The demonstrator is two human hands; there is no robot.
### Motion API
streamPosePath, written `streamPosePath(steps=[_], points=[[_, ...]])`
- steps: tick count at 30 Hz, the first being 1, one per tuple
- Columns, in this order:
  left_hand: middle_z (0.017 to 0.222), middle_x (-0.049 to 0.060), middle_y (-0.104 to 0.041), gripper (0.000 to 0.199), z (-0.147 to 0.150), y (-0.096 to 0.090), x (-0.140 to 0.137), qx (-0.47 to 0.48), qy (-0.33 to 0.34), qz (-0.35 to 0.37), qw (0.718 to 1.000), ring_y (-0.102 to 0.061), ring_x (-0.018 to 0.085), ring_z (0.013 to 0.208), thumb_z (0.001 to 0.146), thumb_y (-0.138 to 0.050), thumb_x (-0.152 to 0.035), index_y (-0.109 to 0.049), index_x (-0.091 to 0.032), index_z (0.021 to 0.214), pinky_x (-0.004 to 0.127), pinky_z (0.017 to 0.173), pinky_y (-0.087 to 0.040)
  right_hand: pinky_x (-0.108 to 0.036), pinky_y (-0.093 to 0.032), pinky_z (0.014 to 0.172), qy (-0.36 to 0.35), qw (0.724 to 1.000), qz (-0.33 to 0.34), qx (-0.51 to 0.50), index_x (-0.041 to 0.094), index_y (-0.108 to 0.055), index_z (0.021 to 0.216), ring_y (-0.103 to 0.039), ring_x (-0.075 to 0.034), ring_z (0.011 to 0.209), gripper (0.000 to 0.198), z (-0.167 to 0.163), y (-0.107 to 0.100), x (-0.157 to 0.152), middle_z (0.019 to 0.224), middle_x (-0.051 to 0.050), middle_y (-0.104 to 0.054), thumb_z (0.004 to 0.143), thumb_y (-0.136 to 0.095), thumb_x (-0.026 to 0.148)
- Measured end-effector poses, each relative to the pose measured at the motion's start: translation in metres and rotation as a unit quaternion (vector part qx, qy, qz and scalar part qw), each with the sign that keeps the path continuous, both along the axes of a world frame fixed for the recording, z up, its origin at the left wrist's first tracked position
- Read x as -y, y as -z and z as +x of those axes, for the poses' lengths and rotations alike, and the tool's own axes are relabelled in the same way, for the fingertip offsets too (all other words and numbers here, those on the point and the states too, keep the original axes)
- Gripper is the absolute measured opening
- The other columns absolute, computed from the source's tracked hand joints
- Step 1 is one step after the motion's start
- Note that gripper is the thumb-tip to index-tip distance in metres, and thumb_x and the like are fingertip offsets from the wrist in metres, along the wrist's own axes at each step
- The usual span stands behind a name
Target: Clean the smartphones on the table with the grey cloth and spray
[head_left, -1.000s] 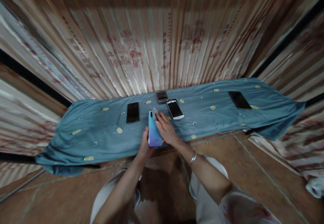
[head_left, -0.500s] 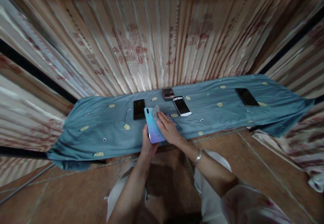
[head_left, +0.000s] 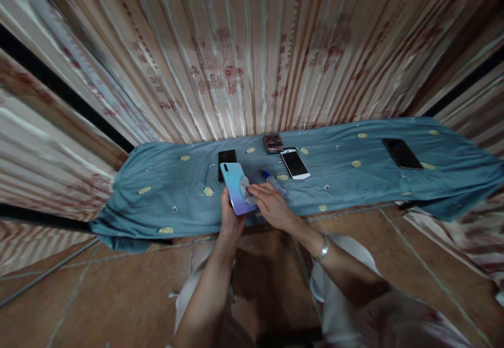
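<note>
My left hand (head_left: pixel 232 214) is closed around the lower end of a blue-to-purple smartphone (head_left: pixel 233 185), its back and camera facing up. Pressed on the phone's right side is a small grey cloth (head_left: pixel 246 189), which the fingers of my right hand (head_left: pixel 270 201) hold. Just beyond the right hand lies a clear spray bottle with a blue top (head_left: pixel 275 181). A dark phone (head_left: pixel 227 156) rests on the fabric behind the held phone, partly covered by it.
A blue cloth with yellow pineapple prints (head_left: pixel 342 185) covers the long bench. A white-framed phone (head_left: pixel 295 164) lies right of centre beside a blurred dark item (head_left: pixel 272 143). Another black phone (head_left: pixel 401 153) is at the far right. A patterned curtain (head_left: pixel 252 64) hangs behind.
The right hand and grey cloth have moved down along the phone's back, uncovering the bottle. The view has shifted, so the bench sits further right.
</note>
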State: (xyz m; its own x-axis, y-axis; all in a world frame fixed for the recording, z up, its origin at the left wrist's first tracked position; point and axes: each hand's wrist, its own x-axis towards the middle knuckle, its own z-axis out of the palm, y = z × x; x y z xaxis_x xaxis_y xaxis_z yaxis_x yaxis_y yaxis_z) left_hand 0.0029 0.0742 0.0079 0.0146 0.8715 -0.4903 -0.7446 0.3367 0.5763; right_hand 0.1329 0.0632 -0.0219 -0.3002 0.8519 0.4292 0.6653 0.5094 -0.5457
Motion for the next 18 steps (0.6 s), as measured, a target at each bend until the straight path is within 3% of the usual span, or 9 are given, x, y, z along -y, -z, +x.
streamPosePath(steps=[5, 10, 18], points=[[0.08, 0.004, -0.075, 0.042, 0.003, 0.003, 0.001, -0.008, -0.014, -0.005, 1.0, -0.069, 0.017, 0.078, 0.094, -0.037, -0.038, -0.071, -0.015, 0.089, 0.028, 0.081, -0.053, -0.048, -0.05, 0.1, -0.008, 1.0, 0.006, -0.017, 0.015, -0.058, 0.133, -0.057, -0.026, 0.118, 0.051, 0.003, 0.013, 0.001, 0.13, -0.013, -0.063, 0.087, -0.037, 0.009], [0.086, 0.006, -0.076, 0.041, 0.005, 0.007, 0.0, -0.01, 0.014, -0.005, 1.0, -0.07, 0.019, 0.083, 0.091, -0.042, -0.044, -0.071, -0.016, 0.093, 0.029, 0.08, -0.053, -0.046, -0.05, 0.103, 0.014, 0.999, 0.002, -0.037, 0.024, -0.056, 0.136, -0.058, -0.024, 0.119, 0.047, 0.005, 0.02, 0.006, 0.135, -0.01, -0.059, 0.095, -0.035, 0.016], [0.072, 0.004, -0.072, 0.041, 0.005, 0.005, -0.006, -0.017, 0.005, -0.036, 0.999, -0.066, 0.016, 0.062, 0.089, -0.042, -0.048, -0.069, -0.016, 0.086, 0.027, 0.066, -0.053, -0.039, -0.052, 0.102, 0.008, 0.999, 0.01, -0.034, 0.025, -0.056, 0.135, -0.059, -0.022, 0.12, 0.045, 0.011, 0.018, 0.022, 0.133, -0.009, -0.059, 0.097, -0.034, 0.018]])
